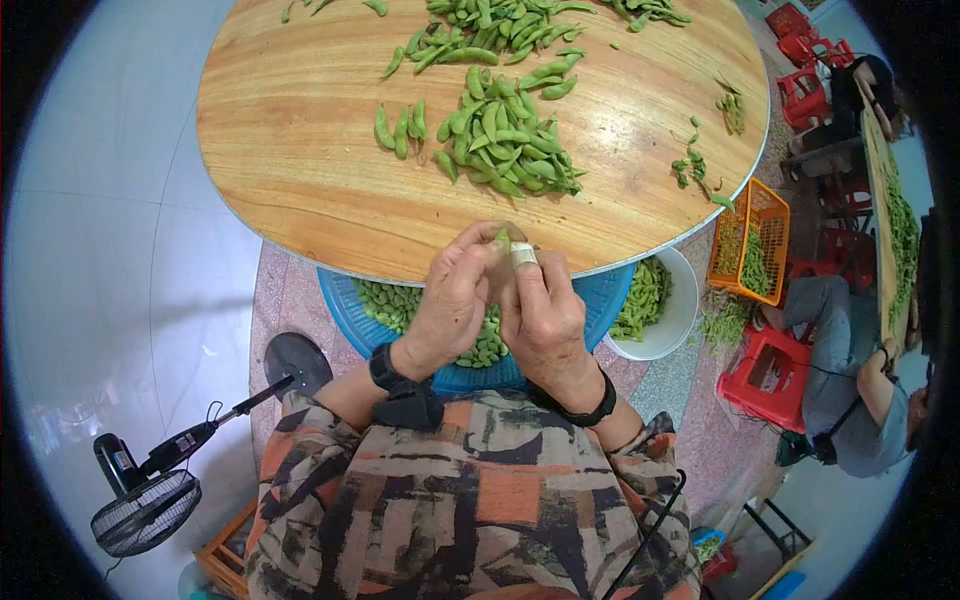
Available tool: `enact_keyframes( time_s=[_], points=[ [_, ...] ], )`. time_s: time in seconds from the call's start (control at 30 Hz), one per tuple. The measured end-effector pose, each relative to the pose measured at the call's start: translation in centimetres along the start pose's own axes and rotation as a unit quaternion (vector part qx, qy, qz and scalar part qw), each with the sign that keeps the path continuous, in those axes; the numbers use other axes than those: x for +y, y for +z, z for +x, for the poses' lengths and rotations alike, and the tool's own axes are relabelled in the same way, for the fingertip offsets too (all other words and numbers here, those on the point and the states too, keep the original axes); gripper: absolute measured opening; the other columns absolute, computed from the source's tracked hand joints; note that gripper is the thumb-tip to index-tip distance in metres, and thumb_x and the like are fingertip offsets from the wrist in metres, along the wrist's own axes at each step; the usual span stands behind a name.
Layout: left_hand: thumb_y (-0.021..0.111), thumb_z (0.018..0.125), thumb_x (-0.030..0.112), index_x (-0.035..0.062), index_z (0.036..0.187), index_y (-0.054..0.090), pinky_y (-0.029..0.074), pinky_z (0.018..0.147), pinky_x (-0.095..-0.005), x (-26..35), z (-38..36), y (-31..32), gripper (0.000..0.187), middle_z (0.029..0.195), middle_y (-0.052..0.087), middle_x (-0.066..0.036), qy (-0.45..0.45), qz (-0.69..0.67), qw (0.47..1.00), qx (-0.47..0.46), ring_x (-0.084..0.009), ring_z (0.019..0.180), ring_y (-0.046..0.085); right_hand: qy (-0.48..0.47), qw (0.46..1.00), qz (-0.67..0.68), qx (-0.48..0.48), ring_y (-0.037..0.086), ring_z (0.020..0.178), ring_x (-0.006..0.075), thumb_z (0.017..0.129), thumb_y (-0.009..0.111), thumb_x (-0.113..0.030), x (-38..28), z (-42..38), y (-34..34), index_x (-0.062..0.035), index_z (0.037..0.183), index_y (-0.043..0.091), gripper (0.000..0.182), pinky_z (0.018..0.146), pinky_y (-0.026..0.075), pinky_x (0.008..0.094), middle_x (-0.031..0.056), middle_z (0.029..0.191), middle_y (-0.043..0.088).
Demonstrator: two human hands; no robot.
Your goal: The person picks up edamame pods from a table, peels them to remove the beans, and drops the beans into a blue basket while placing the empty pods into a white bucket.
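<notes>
My left hand (452, 300) pinches a green soybean pod (503, 238) just over the near edge of the round wooden table (300, 190). Close beside it, my right hand (550, 320) has its fingers bent and closed at the same pod, and a white wrap (523, 254) covers one fingertip. Below both hands sits a blue basket (345, 305) with shelled green beans (385, 303) in it, partly hidden by my hands. A heap of pods (505, 140) lies on the table ahead, with a few loose pods (402, 130) to its left.
More pods (490, 25) lie farther back on the tabletop. To the right stand a white bucket (683, 300) of pods, an orange crate (752, 240) and a red stool (768, 380). A fan (145, 510) stands at lower left. Other people sit at a table (880, 200) on the right.
</notes>
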State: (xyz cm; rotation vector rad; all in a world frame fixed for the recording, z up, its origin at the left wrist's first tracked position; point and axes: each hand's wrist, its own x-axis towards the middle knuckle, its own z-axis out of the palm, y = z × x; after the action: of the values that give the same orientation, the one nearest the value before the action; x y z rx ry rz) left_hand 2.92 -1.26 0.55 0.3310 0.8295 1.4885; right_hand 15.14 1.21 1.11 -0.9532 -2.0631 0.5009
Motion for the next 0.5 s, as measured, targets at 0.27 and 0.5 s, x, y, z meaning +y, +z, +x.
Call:
enact_keyframes(
  time_s=[0.27,0.5],
  points=[
    [0.041,0.098,0.018,0.0000,0.120,0.050,0.043,0.094,-0.0303,-2.1,0.1,0.7,0.029,0.115,0.054,-0.010,0.062,0.149,0.987,0.021,-0.0186,0.104,0.055,-0.006,0.999,-0.023,0.029,0.060,0.067,0.0327,0.077,0.064,0.008,0.3,0.1,0.6,0.0070,0.101,0.059,0.024,0.054,0.050,0.0386,0.0180,0.090,0.055],
    [0.036,0.099,0.022,0.0011,0.126,0.048,0.044,0.095,-0.0309,-1.0,0.0,1.9,0.036,0.116,0.056,-0.010,-0.018,-0.079,0.997,0.005,-0.0193,0.106,0.057,-0.003,0.999,0.002,0.039,0.063,0.070,0.0330,0.078,0.065,0.006,0.5,0.4,0.7,0.0066,0.102,0.060,0.025,0.055,0.051,0.0371,0.0189,0.090,0.057]
  ],
)
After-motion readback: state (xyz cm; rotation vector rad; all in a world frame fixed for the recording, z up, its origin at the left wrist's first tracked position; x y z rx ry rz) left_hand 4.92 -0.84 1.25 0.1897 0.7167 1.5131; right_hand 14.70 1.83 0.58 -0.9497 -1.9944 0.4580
